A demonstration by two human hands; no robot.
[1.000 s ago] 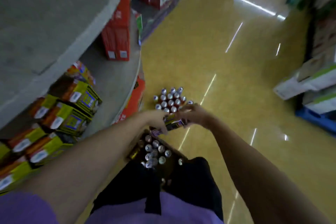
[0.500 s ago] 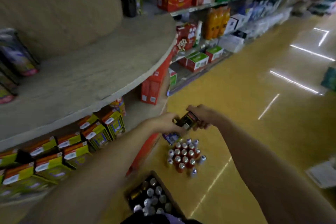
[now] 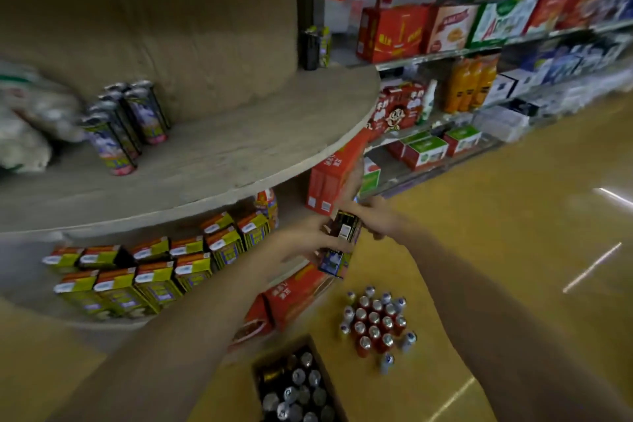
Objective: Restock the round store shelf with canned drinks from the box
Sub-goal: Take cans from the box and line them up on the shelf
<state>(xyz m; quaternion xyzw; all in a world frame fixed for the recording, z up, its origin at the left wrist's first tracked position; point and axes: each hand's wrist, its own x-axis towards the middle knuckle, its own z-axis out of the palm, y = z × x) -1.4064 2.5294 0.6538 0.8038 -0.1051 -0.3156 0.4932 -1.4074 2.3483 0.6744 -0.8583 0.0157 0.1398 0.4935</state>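
Note:
Both hands hold dark canned drinks [image 3: 342, 233] in front of the round shelf [image 3: 219, 161], below its rim. My left hand [image 3: 301, 241] grips the cans from the left, and my right hand [image 3: 380, 219] grips them from the right. Several tall cans [image 3: 126, 123] stand on the shelf's upper tier at the left. The open cardboard box [image 3: 298, 384] of cans sits on the floor at the bottom centre.
A cluster of red and blue cans [image 3: 376, 322] stands on the yellow floor beside the box. Yellow drink cartons [image 3: 154, 267] fill the lower tier, with red cases [image 3: 329, 175] beside them. White bags [image 3: 30, 120] lie at far left. Straight store shelves [image 3: 479, 55] run along the right.
Both hands have risen from the box with the cans and moved toward the shelf. The view has tilted up, so the upper tier and its cans now show.

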